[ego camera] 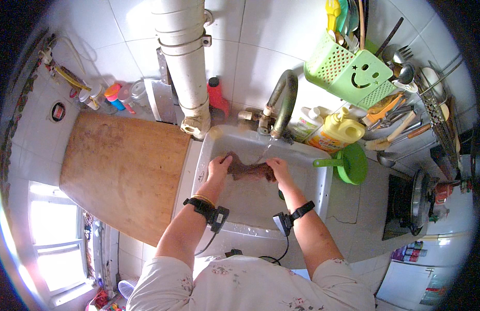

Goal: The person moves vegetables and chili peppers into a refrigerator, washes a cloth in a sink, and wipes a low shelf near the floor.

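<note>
A brown cloth [249, 172] is stretched between my two hands above the basin of a white sink [240, 210]. My left hand [218, 170] pinches its left end, and my right hand [279, 173] grips the right end. From the faucet [285, 103] behind, a thin stream of water [265, 152] falls onto or just behind the cloth's upper edge. The cloth sags in the middle and looks dark and wet. Part of the drain hole [281, 194] shows beside my right wrist.
A wooden board [123, 175] covers the left counter. Beyond the sink stand a yellow pump bottle [337, 130], a white bottle [306, 122] and a red bottle [217, 97]. On the right are a green dipper [352, 165] and a pan [418, 202]. A cleaver [161, 101] leans behind the board.
</note>
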`<state>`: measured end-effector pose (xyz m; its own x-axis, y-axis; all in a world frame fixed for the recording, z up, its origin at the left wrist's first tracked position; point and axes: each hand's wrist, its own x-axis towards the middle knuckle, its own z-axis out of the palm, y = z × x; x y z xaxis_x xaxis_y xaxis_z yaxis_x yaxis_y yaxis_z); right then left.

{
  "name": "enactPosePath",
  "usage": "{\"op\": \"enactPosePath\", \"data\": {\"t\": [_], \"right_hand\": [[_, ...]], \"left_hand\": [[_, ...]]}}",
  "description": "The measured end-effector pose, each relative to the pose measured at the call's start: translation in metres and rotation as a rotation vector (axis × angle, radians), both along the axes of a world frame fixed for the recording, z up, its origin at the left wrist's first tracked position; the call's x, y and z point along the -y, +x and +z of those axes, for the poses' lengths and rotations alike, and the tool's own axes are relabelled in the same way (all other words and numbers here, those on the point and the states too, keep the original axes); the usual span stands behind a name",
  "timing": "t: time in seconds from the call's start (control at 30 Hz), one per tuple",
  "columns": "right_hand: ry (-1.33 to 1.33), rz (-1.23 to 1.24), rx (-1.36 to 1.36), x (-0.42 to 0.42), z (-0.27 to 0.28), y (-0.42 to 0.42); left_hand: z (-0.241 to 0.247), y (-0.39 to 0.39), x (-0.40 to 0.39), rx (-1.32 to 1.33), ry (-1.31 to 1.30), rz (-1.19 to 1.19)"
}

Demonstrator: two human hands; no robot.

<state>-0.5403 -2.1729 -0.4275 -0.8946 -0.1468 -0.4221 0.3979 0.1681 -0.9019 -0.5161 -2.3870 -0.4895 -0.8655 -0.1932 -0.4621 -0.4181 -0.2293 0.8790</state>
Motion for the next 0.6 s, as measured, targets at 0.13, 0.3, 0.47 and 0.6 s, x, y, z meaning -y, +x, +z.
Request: {"op": "enactPosePath", "data": {"t": [0.13,0.3,0.47,0.6], "right_hand": [[-0.556,-0.043,0.272,-0.014,-0.006,-0.007],[-0.851,0.095,0.383,0.01,0.006,0.008],[-0.627,0.524,0.165,0.027,0.036,0.015],[-0.093,-0.031,-0.07,0.024,0.013,0.01]], "left_hand": [[0.035,0.005,-0.002,0.166,0.173,0.133],[0.02,-0.001,-0.015,0.088,0.948,0.314],[0.004,0.0,-0.04,0.116,1.12,0.099],[0.041,0.007,-0.067,0.054,1.041,-0.039]]}}
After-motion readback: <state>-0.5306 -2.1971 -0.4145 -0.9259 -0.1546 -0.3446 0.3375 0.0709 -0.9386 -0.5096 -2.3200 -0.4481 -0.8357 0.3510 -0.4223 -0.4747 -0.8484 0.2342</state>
